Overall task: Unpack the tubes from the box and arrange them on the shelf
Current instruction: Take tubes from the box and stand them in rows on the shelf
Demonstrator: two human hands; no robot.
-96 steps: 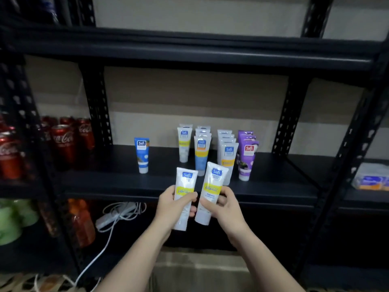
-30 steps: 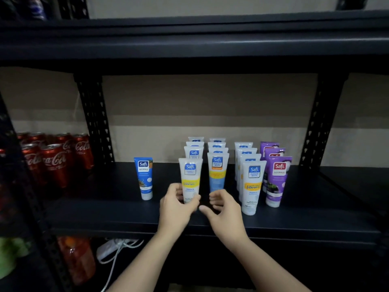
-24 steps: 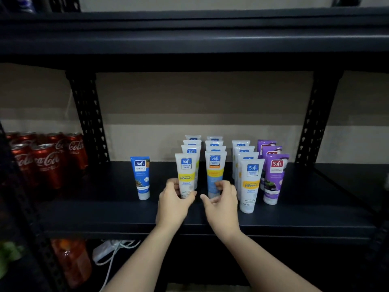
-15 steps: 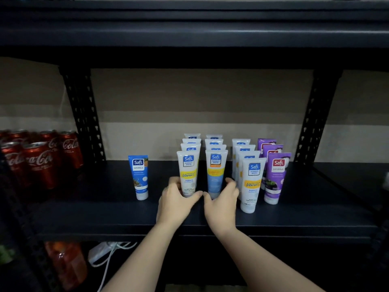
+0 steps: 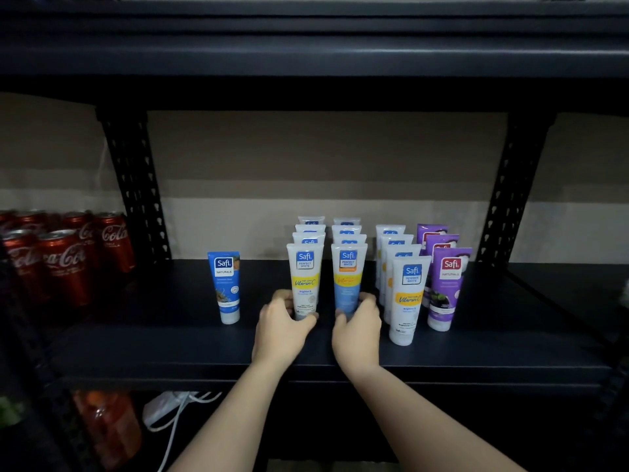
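The left hand [image 5: 280, 330] clasps the base of the white tube [image 5: 304, 279]; the right hand [image 5: 357, 327] clasps the blue tube [image 5: 348, 277]. Both stand upright on the shelf [image 5: 170, 338], heading their rows. Half a second ago the fingers wrapped less.

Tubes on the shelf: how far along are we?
Done: four rows of tubes stand on the shelf, plus a lone blue tube. In hand: left hand grips the front white tube, right hand the blue-and-yellow tube. The box is out of view, so what is left is unknown.
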